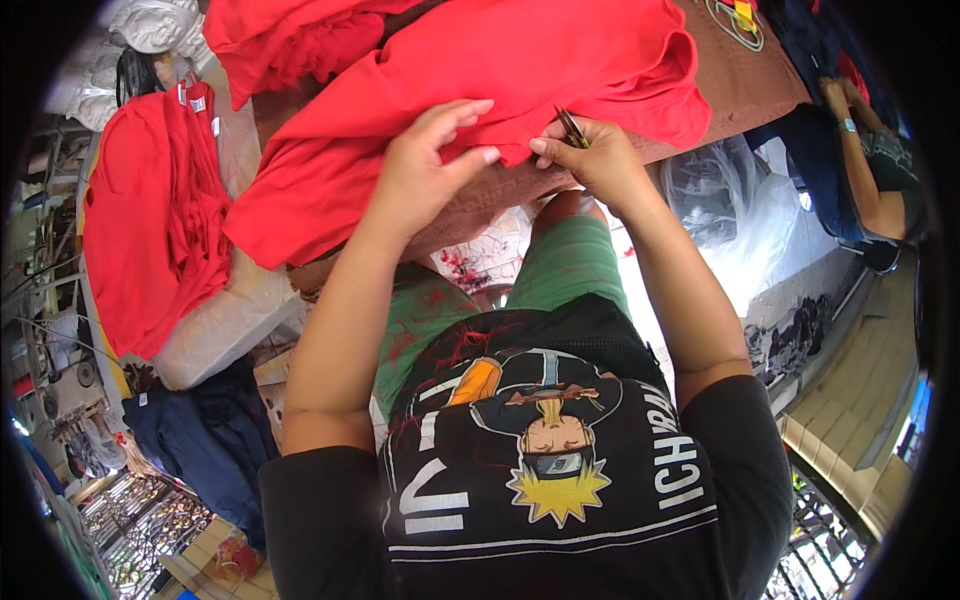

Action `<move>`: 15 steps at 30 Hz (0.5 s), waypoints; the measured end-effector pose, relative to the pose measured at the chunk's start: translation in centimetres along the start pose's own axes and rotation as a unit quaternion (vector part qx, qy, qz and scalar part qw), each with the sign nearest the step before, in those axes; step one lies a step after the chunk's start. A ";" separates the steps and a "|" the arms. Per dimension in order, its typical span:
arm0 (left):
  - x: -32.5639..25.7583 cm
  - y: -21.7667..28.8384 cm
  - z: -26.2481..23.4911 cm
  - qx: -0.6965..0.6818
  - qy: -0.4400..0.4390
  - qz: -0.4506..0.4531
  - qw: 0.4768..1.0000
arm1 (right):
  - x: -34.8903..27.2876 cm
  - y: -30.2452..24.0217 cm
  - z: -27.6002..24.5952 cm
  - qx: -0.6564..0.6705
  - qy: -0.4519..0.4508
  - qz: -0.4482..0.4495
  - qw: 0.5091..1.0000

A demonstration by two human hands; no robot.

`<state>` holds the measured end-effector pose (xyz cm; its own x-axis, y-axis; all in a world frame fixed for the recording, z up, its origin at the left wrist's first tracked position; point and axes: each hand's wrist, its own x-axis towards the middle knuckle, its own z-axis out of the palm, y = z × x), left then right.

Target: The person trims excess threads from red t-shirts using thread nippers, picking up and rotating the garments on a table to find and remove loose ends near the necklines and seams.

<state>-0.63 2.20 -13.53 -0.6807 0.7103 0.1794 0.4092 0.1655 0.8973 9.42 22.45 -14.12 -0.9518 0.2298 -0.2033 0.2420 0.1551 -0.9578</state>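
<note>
A red garment [480, 60] lies spread over a brown cloth-covered table [745, 95], one edge hanging toward my lap. My left hand [435, 160] is over its near edge, thumb and fingers apart, gripping nothing. Small thread snips [571, 128] sit in my right hand [598, 160], blades pointing up and away. The thumb and a fingertip of that hand come together at the garment's near edge; whether they pinch the cloth is hard to tell.
More red garments lie in a heap [290, 40] at the far left and in a pile [150, 220] farther left. Dark blue cloth [205, 430] hangs below. Clear plastic [720, 200] bulges right of my knees. A co-worker's arm [865, 170] reaches over dark cloth at far right.
</note>
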 end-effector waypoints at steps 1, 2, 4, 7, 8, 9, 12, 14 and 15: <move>0.2 -0.4 0.6 0.088 -0.008 0.029 0.996 | 0.1 0.4 0.1 0.000 0.009 -0.008 1.000; 0.1 -0.7 0.9 0.138 -0.005 0.023 0.990 | 0.0 0.6 0.0 0.000 0.017 -0.016 1.000; -0.2 -0.6 1.0 0.158 0.003 0.040 0.987 | -1.2 0.4 -0.4 -0.006 0.039 -0.051 0.998; -0.2 -0.2 0.8 0.148 0.000 0.053 0.988 | -2.2 0.2 -0.9 0.008 0.049 -0.088 0.995; -0.2 0.1 0.8 0.139 -0.004 0.056 0.989 | -2.3 0.2 -1.0 0.012 0.048 -0.095 0.994; -0.1 0.4 0.9 0.160 -0.001 0.078 0.984 | -2.4 0.2 -1.1 0.016 0.047 -0.102 0.994; 0.2 1.4 1.4 0.228 0.008 0.144 0.963 | -2.4 0.4 -1.1 -0.005 0.055 -0.111 0.992; 0.5 1.8 2.0 0.279 0.018 0.190 0.941 | -2.4 0.2 -1.0 0.003 0.054 -0.112 0.992; 0.6 1.8 2.3 0.293 0.013 0.197 0.935 | -2.4 0.0 -0.9 0.008 0.054 -0.112 0.992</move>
<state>1.09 4.54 -12.73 -0.4176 0.7801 0.4659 0.8895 0.2462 0.3850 11.87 22.78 -13.49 -0.9555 0.2925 0.0371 0.0231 0.1997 -0.9796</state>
